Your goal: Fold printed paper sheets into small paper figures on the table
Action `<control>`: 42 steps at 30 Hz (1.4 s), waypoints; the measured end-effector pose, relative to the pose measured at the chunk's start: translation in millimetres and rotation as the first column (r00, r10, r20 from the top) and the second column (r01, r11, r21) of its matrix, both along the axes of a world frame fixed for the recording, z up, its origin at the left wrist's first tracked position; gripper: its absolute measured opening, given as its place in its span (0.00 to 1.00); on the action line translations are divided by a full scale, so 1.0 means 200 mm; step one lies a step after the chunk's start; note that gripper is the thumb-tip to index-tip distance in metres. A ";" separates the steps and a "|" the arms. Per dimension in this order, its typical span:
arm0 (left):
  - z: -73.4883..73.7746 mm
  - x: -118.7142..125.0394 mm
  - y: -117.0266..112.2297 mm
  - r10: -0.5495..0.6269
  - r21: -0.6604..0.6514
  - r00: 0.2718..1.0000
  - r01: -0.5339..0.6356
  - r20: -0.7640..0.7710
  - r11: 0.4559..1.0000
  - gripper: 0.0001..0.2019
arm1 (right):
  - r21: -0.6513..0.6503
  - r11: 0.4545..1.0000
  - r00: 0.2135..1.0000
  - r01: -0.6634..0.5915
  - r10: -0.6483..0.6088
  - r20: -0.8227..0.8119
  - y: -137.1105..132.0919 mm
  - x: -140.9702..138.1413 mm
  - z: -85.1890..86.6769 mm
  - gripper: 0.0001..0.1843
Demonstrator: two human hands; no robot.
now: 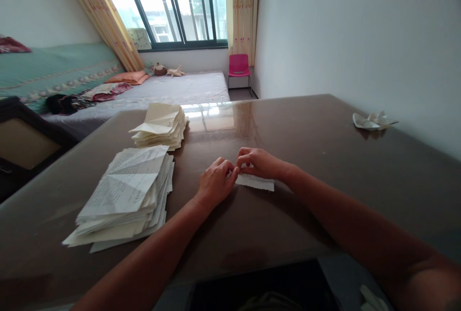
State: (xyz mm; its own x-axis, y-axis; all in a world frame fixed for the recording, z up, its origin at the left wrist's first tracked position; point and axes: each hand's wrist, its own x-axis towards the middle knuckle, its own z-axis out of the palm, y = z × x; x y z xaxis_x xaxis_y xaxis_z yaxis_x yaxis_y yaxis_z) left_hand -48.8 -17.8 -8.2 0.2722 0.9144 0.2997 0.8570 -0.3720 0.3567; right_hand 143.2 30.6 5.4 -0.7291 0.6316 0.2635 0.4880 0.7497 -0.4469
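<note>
A small folded piece of white paper (256, 181) lies on the glossy brown table (306, 147) in front of me. My left hand (215, 182) and my right hand (260, 162) meet over its left end, fingers curled and pinching the paper against the tabletop. Most of the paper is hidden under my fingers; only its lower right strip shows.
A stack of printed, creased paper sheets (126, 195) lies left of my hands, with a second stack of folded sheets (161, 126) behind it. A finished folded paper shape (372, 121) sits at the table's far right. Beyond are a bed (173, 89) and a pink chair (239, 67).
</note>
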 end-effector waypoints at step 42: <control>-0.02 -0.04 0.05 -0.289 0.132 0.841 0.386 -0.458 0.913 0.06 | 0.129 0.964 0.967 0.232 -0.243 0.078 -0.04 0.37 -0.07 0.15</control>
